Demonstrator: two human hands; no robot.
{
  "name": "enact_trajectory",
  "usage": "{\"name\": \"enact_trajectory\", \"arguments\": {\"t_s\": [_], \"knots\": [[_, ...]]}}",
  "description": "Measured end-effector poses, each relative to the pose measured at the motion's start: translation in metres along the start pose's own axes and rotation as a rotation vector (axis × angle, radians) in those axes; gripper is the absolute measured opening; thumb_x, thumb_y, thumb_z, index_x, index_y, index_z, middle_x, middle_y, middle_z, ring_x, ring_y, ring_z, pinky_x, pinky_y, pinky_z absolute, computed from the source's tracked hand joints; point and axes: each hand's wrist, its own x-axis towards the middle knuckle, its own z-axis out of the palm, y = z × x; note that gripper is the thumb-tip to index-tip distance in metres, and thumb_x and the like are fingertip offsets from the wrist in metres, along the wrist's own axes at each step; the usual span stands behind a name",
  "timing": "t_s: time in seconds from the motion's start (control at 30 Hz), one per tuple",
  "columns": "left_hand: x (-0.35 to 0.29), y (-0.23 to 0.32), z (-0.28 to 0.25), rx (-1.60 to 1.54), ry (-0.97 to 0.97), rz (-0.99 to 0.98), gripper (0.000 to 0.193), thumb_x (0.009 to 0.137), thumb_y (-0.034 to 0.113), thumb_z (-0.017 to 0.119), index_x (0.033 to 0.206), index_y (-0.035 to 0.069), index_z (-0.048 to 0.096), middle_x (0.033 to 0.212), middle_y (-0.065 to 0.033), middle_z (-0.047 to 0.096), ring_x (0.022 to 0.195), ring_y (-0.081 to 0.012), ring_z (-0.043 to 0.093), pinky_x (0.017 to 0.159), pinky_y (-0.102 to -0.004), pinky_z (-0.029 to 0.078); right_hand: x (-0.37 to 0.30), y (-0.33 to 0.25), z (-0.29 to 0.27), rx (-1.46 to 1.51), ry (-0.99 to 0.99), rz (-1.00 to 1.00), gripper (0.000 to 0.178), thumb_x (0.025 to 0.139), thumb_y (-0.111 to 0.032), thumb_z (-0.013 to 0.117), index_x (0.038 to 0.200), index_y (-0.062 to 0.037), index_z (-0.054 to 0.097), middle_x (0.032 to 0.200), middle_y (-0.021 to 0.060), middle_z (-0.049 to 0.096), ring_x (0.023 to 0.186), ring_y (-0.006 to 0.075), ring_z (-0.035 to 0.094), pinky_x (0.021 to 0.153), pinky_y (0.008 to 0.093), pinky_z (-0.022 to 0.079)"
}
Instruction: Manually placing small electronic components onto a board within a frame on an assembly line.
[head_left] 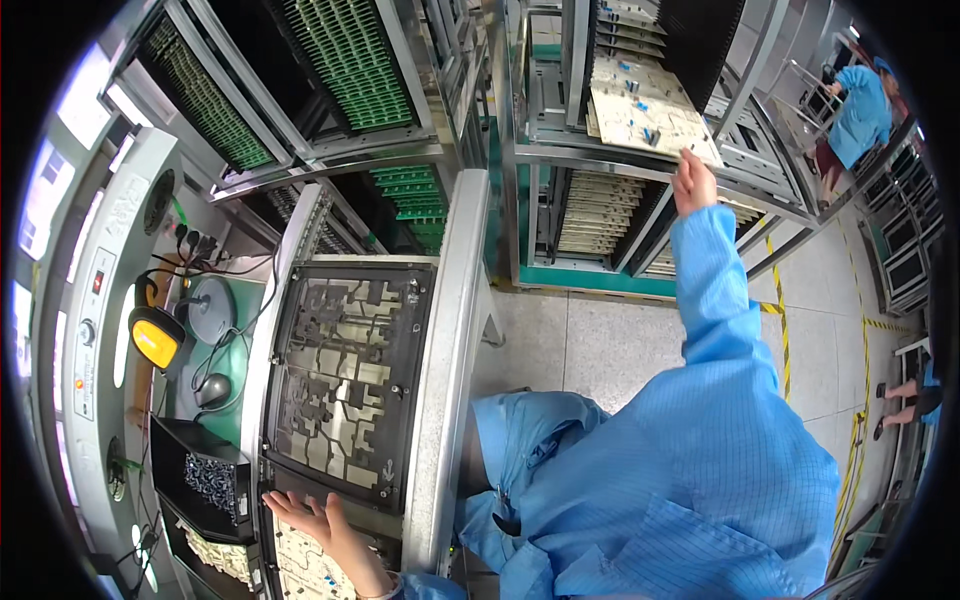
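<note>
My right hand (pixel 695 185) reaches out to the far right rack, fingers curled together at the near edge of a cream circuit board (pixel 650 105). Blue and dark parts stand on this board, which juts out from the rack. How the thumb sits is hidden. My left hand (pixel 325 525) is open with spread fingers and holds nothing. It hovers over the near end of the bench, just above another cream board (pixel 305 565) partly hidden by hand and forearm. Beyond it on the bench lies a black-framed fixture (pixel 345 375) with pale cut-out areas.
Metal racks of green boards (pixel 345 60) stand beyond the bench. Left are a yellow-and-black scanner (pixel 157 338), cables, a black bin (pixel 205 480) of small dark parts and a long grey-white machine housing (pixel 105 290). People in blue (pixel 860 110) are at the far right.
</note>
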Motion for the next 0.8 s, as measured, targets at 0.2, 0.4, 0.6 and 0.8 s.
{"name": "enact_trajectory", "arguments": {"t_s": [0.2,0.4,0.6,0.8], "knots": [[0.012,0.014,0.01,-0.098,-0.05,0.04,0.077,0.08,-0.002,0.048,0.144,0.007,0.006,0.148,-0.0141,0.009,0.135,-0.0286,0.018,0.11,-0.0425,0.016,-0.145,-0.01,0.007,0.029,0.102,0.113,0.025,0.093,-0.017,0.047,0.069,-0.0122,0.046,0.038,-0.0046,0.027,0.032,0.0076,0.02,0.035,0.0239,0.017],[0.017,0.015,0.021,-0.15,-0.137,0.121,0.077,0.08,-0.002,0.052,0.144,0.009,0.01,0.148,-0.0127,0.013,0.134,-0.0287,0.021,0.108,-0.0415,0.019,-0.207,-0.006,0.032,-0.126,-0.106,0.054,0.027,0.093,-0.015,0.044,0.066,-0.0111,0.045,0.035,-0.003,0.03,0.029,0.008,0.02,0.034,0.024,0.017],[0.034,0.018,-0.001,-0.805,-0.369,-0.135,0.063,0.095,0.042,0.037,0.138,-0.001,0.023,0.138,-0.0194,0.035,0.124,-0.0288,0.04,0.104,-0.0401,0.031,-0.228,0.001,0.093,0.09,-0.541,0.398,0.037,0.093,-0.017,0.039,0.057,-0.012,0.039,0.035,-0.0039,0.035,0.026,0.0083,0.028,0.027,0.0194,0.024],[0.037,0.003,-0.056,-1.31,-0.363,-0.329,0.063,0.096,0.046,0.028,0.136,-0.002,0.032,0.134,-0.0155,0.044,0.123,-0.0252,0.044,0.102,-0.0384,0.035,-0.242,0.044,0.196,0.058,-0.682,0.955,0.039,0.089,-0.028,0.043,0.108,0.0047,0.053,0.078,0.0118,0.062,0.068,0.0184,0.06,0.072,0.0295,0.049]]}}
